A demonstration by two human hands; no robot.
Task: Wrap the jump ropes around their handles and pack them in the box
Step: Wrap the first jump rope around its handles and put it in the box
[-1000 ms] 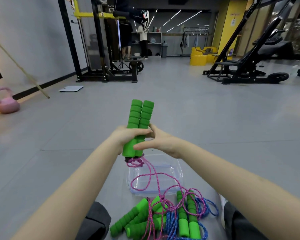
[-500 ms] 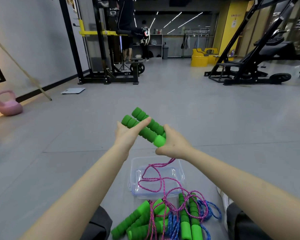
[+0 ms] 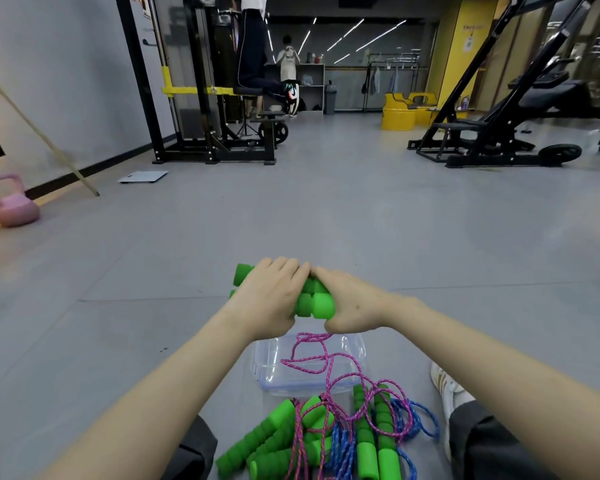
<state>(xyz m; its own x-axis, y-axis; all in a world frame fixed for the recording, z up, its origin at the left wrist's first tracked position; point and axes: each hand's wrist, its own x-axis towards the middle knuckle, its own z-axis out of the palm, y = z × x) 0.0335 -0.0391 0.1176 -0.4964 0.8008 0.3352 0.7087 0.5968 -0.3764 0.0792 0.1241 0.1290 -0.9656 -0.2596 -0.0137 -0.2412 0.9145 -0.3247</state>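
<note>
Fingers of left hand [image 3: 271, 301] and right hand [image 3: 355, 306] curl round green handles [image 3: 315, 304].

Matt green foam handles [image 3: 317, 303], braided pink rope [image 3: 312, 337] — glossy clear plastic box [image 3: 359, 348].

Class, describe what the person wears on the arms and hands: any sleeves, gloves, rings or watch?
The left hand and right hand are bare: no gloves, rings or watch show. The left forearm and right forearm are bare too, with no sleeve in view as far as the picture's edge.
</note>
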